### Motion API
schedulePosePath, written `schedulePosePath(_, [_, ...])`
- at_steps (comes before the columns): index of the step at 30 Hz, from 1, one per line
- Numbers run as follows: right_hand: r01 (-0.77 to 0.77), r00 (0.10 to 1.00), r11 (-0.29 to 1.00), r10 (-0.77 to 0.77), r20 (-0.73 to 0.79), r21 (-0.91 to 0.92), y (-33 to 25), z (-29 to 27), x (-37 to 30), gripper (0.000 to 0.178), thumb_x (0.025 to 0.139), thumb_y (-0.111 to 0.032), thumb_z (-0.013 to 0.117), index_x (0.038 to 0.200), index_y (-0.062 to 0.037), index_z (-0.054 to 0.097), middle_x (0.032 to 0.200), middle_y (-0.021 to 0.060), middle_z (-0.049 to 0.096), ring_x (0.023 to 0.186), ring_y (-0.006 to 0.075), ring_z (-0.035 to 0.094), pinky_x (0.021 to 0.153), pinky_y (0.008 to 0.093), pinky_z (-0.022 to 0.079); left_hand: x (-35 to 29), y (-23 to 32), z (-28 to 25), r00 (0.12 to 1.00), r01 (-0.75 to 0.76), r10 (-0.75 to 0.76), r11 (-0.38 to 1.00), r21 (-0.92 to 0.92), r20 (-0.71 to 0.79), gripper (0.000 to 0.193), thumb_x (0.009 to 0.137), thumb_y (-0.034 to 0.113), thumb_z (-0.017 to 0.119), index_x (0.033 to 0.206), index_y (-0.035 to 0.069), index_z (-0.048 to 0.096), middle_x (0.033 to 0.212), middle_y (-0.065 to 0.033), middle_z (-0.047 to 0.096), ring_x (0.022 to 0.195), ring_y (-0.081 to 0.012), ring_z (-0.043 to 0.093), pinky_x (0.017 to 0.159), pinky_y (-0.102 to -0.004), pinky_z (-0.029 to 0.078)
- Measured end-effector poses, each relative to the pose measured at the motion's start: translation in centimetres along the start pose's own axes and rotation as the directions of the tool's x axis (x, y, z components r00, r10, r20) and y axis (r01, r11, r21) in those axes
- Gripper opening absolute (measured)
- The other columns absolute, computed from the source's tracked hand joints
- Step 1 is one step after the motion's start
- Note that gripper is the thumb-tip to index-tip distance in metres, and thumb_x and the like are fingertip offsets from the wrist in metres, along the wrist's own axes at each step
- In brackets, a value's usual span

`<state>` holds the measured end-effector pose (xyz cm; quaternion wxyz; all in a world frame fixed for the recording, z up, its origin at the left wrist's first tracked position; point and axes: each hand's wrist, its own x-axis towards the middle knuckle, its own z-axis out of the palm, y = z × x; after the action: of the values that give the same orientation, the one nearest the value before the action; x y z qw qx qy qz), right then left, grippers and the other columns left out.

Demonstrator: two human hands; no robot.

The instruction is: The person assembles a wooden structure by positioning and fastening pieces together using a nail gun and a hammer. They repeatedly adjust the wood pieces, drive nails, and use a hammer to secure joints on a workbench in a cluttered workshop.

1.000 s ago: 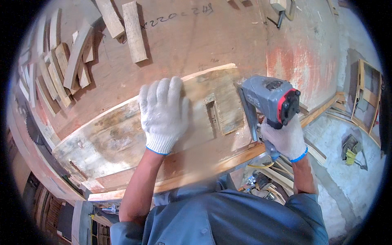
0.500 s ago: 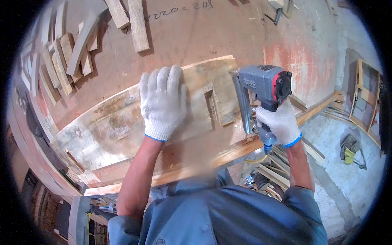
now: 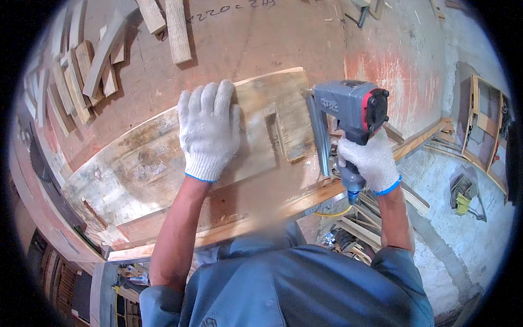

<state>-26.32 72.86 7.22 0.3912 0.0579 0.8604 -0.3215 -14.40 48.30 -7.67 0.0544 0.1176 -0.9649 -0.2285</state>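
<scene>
A curved wooden panel (image 3: 147, 163), pale and stained, lies across the bench in front of me. My left hand (image 3: 208, 128), in a white knit glove with a blue cuff edge, rests flat on it, fingers stretched toward its far edge. In my right hand (image 3: 370, 161), also gloved, is a grey and black nail gun (image 3: 348, 106) with a red ring, gripped by its handle. The gun's nose sits at the panel's right end; whether it touches cannot be made out. A rectangular slot (image 3: 272, 136) is cut in the panel near that end.
Several loose wood strips (image 3: 81, 71) lie at the far left, and two wider pieces (image 3: 177, 32) at the back. A clamp-like tool (image 3: 362, 13) sits at the back right. Wood scraps (image 3: 362, 231) fill the floor beside the bench. A wooden frame (image 3: 485, 117) leans at the right.
The whole view has shifted slightly, so everything appears a little up and left. My left hand stays flat on the panel, and the nail gun stays at its right end.
</scene>
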Motion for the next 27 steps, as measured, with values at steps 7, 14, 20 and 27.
schedulePosePath(7, [0.047, 0.999, 0.996, -0.048, -0.016, -0.07, 0.0, 0.0, 2.0, 0.025, 0.085, -0.024, 0.073, 0.097, -0.0026, 0.07, 0.074, 0.0032, 0.067, 0.066, 0.0125, 0.063, 0.064, 0.035, 0.052, -0.1, 0.0, 0.2, 1.0, 0.01, -0.01, 1.0, 0.01, 0.003, 0.047, 0.097, 0.023, 0.065, 0.141, 0.011, 0.057, 0.135, -0.0131, 0.06, 0.13, -0.0343, 0.053, 0.121, -0.0544, 0.031])
schedulePosePath(14, [0.01, 1.0, 0.99, -0.01, -0.003, -0.142, -1.0, 0.3, 1.5, 0.028, 0.084, -0.024, 0.074, 0.097, -0.0002, 0.07, 0.075, 0.0064, 0.069, 0.068, 0.014, 0.064, 0.066, 0.0358, 0.053, 0.0, 0.2, -0.3, 0.999, 0.029, -0.029, 0.999, -0.025, 0.032, 0.046, 0.096, 0.023, 0.066, 0.14, 0.012, 0.058, 0.134, -0.0132, 0.06, 0.13, -0.0349, 0.053, 0.12, -0.0541, 0.032])
schedulePosePath(20, [0.112, 0.993, 0.98, -0.105, 0.051, -0.167, -1.1, 2.1, 0.7, 0.02, 0.085, -0.017, 0.073, 0.098, -0.0037, 0.067, 0.066, 0.0025, 0.065, 0.061, 0.0118, 0.064, 0.057, 0.0312, 0.052, 0.0, 0.1, -0.2, 1.0, -0.007, 0.007, 1.0, -0.002, -0.011, 0.044, 0.096, 0.023, 0.066, 0.138, 0.011, 0.058, 0.134, -0.0131, 0.06, 0.129, -0.0348, 0.054, 0.119, -0.0532, 0.033])
schedulePosePath(27, [0.07, 0.997, 0.985, -0.063, 0.052, -0.155, -0.7, 2.4, -1.7, 0.022, 0.083, -0.017, 0.076, 0.098, -0.0022, 0.068, 0.071, 0.0009, 0.066, 0.063, 0.0106, 0.063, 0.062, 0.0323, 0.052, -0.2, -0.2, 0.6, 0.99, -0.066, 0.068, 0.998, 0.021, -0.126, 0.042, 0.092, 0.022, 0.067, 0.13, 0.009, 0.057, 0.122, -0.0116, 0.059, 0.12, -0.0328, 0.054, 0.114, -0.0521, 0.035])
